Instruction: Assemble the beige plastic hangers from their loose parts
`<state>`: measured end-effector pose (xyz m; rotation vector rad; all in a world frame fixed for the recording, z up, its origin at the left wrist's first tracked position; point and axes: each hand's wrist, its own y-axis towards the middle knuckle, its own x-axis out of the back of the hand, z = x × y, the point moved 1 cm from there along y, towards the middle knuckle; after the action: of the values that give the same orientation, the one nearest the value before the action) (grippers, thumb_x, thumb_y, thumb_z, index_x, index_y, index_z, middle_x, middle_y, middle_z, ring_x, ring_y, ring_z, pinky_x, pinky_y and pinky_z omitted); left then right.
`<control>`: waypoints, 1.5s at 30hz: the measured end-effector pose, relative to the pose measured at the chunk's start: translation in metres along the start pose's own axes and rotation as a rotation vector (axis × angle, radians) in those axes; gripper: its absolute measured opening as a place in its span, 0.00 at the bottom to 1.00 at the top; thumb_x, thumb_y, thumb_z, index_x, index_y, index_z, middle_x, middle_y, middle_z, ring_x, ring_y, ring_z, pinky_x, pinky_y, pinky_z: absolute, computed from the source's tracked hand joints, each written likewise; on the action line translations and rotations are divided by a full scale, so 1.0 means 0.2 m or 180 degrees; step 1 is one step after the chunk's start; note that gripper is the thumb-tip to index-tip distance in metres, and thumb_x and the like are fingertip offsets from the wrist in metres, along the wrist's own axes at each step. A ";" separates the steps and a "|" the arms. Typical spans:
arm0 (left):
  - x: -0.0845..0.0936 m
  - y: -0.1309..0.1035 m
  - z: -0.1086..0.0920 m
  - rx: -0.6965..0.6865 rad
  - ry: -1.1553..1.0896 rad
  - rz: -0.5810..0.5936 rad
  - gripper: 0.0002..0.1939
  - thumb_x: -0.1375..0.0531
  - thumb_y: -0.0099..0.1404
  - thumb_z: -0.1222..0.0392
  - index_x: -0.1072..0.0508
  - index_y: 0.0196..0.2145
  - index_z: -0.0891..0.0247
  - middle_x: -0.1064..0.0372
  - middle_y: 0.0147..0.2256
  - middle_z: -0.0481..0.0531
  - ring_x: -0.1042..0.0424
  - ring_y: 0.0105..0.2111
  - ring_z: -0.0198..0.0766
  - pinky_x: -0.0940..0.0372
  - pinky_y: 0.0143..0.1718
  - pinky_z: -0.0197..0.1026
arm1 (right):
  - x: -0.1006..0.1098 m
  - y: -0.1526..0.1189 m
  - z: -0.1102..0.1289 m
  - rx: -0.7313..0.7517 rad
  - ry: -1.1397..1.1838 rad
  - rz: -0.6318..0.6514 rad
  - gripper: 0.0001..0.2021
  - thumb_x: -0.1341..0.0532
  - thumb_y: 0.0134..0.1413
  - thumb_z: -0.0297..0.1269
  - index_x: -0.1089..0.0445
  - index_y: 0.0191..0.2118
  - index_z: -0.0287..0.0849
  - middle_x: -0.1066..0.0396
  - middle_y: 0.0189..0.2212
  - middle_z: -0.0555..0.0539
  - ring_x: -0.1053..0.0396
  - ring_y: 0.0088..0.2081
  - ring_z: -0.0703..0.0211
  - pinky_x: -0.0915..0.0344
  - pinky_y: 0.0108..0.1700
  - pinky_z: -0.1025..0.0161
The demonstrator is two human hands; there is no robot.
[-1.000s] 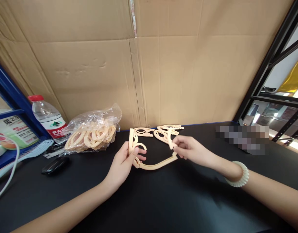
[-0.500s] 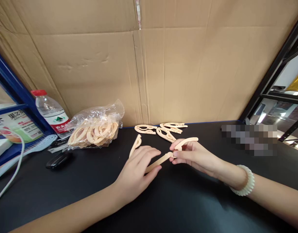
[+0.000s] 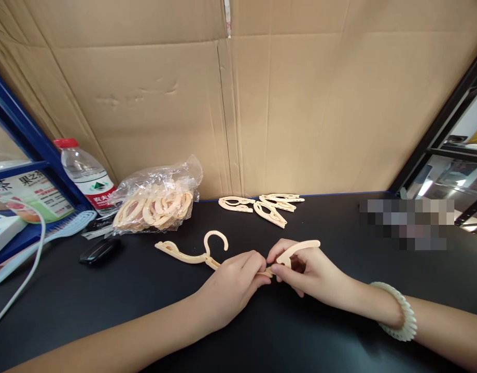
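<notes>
A beige folding hanger (image 3: 184,254) with a curved hook lies stretched out low over the black table. My left hand (image 3: 234,285) is closed around its right arm, fingers pressed together near the end. My right hand (image 3: 300,269) pinches a curved beige hanger piece (image 3: 299,249), which sticks up and to the right over the knuckles. The fingertips of both hands meet at the right end of the hanger. Exactly how the parts touch there is hidden by the fingers.
Several folded beige hangers (image 3: 270,214) lie at the back by the cardboard wall (image 3: 300,103). Left of them are a clear plastic bag of hangers (image 3: 156,202), a water bottle (image 3: 86,176), a black object (image 3: 99,251) and a hairbrush (image 3: 73,224). A white cable (image 3: 38,254) curves down the left side.
The hanger has swung down, so its hook and left arm now show left of my left hand. My left fingers have closed and moved right, up to my right fingertips. Both hands sit slightly lower.
</notes>
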<state>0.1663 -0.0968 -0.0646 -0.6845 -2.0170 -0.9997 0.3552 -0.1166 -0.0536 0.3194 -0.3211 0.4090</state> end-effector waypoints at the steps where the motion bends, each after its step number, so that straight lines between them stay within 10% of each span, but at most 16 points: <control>1: 0.00 0.00 0.00 -0.0074 0.0025 -0.0019 0.09 0.52 0.70 0.63 0.39 0.31 0.63 0.36 0.29 0.48 0.36 0.28 0.33 0.39 0.29 0.35 | 0.00 0.00 0.00 0.0090 -0.0131 0.0028 0.19 0.43 0.59 0.36 0.41 0.18 0.37 0.32 0.36 0.46 0.40 0.19 0.76 0.42 0.16 0.75; 9: 0.00 0.00 -0.03 -0.0358 0.0349 -0.0121 0.11 0.52 0.71 0.63 0.37 0.30 0.63 0.36 0.27 0.48 0.36 0.27 0.34 0.39 0.28 0.34 | -0.04 -0.03 0.00 -0.0204 -0.0014 -0.0205 0.16 0.43 0.59 0.39 0.43 0.22 0.38 0.34 0.37 0.44 0.43 0.14 0.79 0.46 0.13 0.75; 15: -0.01 -0.01 0.00 -0.0271 0.0063 -0.0125 0.09 0.49 0.69 0.65 0.36 0.29 0.64 0.36 0.27 0.47 0.36 0.27 0.33 0.39 0.29 0.34 | -0.07 -0.01 -0.01 -0.0813 0.0814 -0.0290 0.11 0.43 0.58 0.42 0.48 0.39 0.44 0.37 0.15 0.59 0.44 0.09 0.70 0.52 0.10 0.76; 32: 0.00 0.01 -0.01 -0.0479 0.0374 -0.0208 0.11 0.49 0.68 0.68 0.38 0.27 0.63 0.37 0.25 0.46 0.37 0.25 0.32 0.40 0.26 0.33 | -0.06 0.00 0.01 -0.1367 0.1139 -0.0275 0.16 0.42 0.51 0.42 0.51 0.38 0.45 0.36 0.12 0.59 0.49 0.09 0.71 0.54 0.10 0.76; 45: 0.00 0.01 -0.04 -0.0490 0.0241 0.0118 0.05 0.49 0.68 0.69 0.39 0.33 0.64 0.38 0.34 0.52 0.37 0.32 0.36 0.37 0.33 0.37 | 0.31 0.13 -0.13 -0.0920 -0.0387 0.0491 0.16 0.41 0.55 0.48 0.37 0.29 0.38 0.38 0.17 0.54 0.45 0.17 0.70 0.50 0.19 0.71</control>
<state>0.1709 -0.1016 -0.0598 -0.7517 -1.8695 -1.1505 0.4041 -0.0642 -0.0489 0.0363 -0.5195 0.4890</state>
